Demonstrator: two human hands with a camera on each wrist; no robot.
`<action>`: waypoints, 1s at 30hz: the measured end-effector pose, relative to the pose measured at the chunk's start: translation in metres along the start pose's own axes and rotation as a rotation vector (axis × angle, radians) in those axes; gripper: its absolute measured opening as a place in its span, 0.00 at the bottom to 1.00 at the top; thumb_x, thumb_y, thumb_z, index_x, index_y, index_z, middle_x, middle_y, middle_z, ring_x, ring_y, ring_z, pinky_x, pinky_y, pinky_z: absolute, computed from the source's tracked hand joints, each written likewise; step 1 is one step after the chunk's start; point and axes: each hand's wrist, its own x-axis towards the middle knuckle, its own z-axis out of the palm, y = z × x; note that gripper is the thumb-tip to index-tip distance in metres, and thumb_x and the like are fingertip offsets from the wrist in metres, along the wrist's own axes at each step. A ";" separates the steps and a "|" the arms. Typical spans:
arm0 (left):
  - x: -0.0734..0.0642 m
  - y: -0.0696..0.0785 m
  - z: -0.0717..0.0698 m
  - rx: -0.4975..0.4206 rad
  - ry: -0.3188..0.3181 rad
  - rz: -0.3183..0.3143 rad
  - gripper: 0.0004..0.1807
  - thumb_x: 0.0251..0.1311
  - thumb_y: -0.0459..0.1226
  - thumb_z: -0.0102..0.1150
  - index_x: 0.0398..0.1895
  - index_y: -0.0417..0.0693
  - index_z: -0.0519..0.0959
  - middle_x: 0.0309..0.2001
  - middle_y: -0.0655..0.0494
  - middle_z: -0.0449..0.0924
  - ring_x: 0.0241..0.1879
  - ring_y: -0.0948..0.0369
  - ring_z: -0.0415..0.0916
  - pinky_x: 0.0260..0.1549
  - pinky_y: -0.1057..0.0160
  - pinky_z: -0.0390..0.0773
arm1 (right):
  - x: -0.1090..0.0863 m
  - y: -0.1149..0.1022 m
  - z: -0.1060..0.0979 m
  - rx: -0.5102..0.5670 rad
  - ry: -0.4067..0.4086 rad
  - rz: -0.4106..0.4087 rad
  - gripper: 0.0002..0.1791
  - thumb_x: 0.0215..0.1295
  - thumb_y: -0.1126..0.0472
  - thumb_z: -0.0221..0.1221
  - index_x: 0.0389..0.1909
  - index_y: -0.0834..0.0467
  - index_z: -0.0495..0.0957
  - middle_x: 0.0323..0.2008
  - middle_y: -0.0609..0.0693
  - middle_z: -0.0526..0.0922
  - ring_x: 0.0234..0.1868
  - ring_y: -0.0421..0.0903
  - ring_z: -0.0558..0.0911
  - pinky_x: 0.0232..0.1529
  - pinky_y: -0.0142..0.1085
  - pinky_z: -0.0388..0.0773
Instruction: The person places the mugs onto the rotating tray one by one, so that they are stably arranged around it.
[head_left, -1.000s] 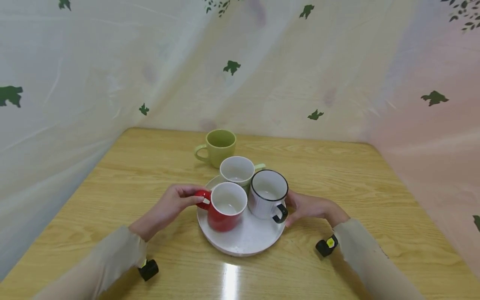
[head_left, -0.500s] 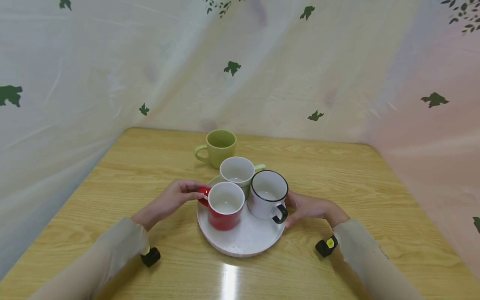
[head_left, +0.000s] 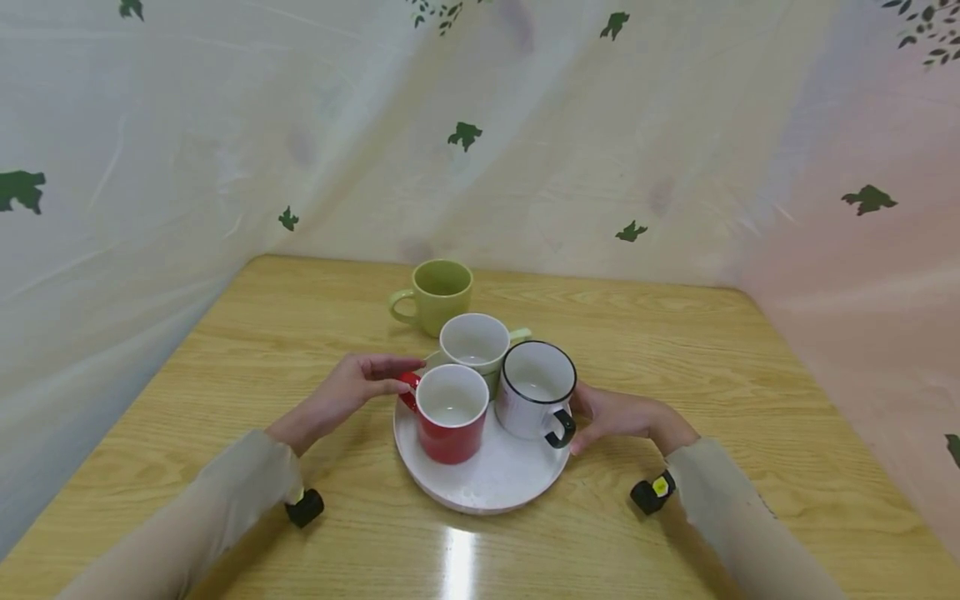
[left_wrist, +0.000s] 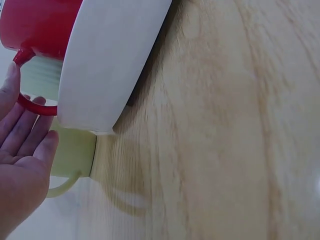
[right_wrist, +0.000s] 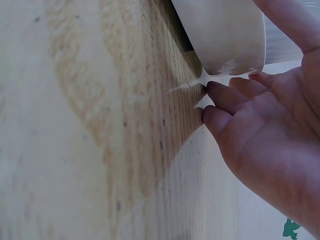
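A red mug (head_left: 451, 442) with a white inside stands upright at the left of a round white tray (head_left: 491, 492). My left hand (head_left: 348, 396) is at its red handle (left_wrist: 40, 109), the thumb beside the handle and the other fingers stretched out behind it. A white mug (head_left: 525, 408) with a black rim stands on the tray's right, its handle toward me. Behind these two is a pale green mug (head_left: 474, 342) with a white inside. My right hand (head_left: 618, 414) rests against the tray's right edge, with its fingertips (right_wrist: 215, 116) low by the table.
A green mug (head_left: 442, 302) stands on the wooden table (head_left: 660, 333) just behind the tray, handle to the left. Pale cloth (head_left: 540, 167) with green leaf-like shapes hangs around the back and sides of the table.
The red mug has shifted slightly left and now stands upright on the tray. My left fingers, earlier pinching its handle, have loosened and spread. My right hand has stayed still.
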 end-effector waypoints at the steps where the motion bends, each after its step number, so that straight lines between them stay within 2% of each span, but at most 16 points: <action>1: 0.001 0.000 0.000 0.001 0.008 -0.008 0.24 0.62 0.34 0.61 0.62 0.41 0.74 0.62 0.45 0.76 0.56 0.61 0.79 0.60 0.59 0.76 | 0.000 0.000 0.000 0.000 -0.001 -0.003 0.65 0.53 0.61 0.71 0.75 0.60 0.29 0.76 0.64 0.44 0.76 0.66 0.47 0.73 0.64 0.42; 6: 0.008 0.002 -0.001 0.011 0.065 -0.063 0.27 0.62 0.35 0.61 0.65 0.43 0.72 0.64 0.46 0.74 0.63 0.53 0.73 0.65 0.51 0.71 | 0.000 0.000 0.000 0.004 -0.007 -0.019 0.65 0.53 0.61 0.71 0.75 0.60 0.28 0.76 0.65 0.43 0.76 0.67 0.46 0.73 0.64 0.42; 12: 0.016 0.003 -0.003 0.020 0.090 -0.092 0.30 0.62 0.38 0.62 0.67 0.43 0.69 0.67 0.46 0.70 0.69 0.50 0.66 0.68 0.49 0.66 | 0.000 0.000 0.000 0.005 -0.002 -0.012 0.65 0.53 0.60 0.71 0.76 0.60 0.28 0.76 0.64 0.42 0.76 0.66 0.45 0.73 0.64 0.41; 22: 0.026 0.006 -0.001 0.015 0.097 -0.079 0.34 0.61 0.38 0.64 0.69 0.39 0.65 0.69 0.42 0.66 0.70 0.47 0.63 0.69 0.49 0.65 | 0.000 0.000 0.000 -0.002 0.005 -0.006 0.65 0.53 0.60 0.71 0.76 0.60 0.28 0.77 0.64 0.42 0.76 0.66 0.45 0.73 0.64 0.42; 30: 0.035 0.007 0.006 0.007 0.074 -0.022 0.31 0.62 0.35 0.62 0.67 0.36 0.66 0.68 0.39 0.66 0.70 0.46 0.63 0.68 0.49 0.65 | -0.001 -0.002 0.002 0.007 0.003 -0.010 0.65 0.53 0.61 0.71 0.76 0.61 0.29 0.76 0.64 0.42 0.76 0.66 0.44 0.74 0.63 0.40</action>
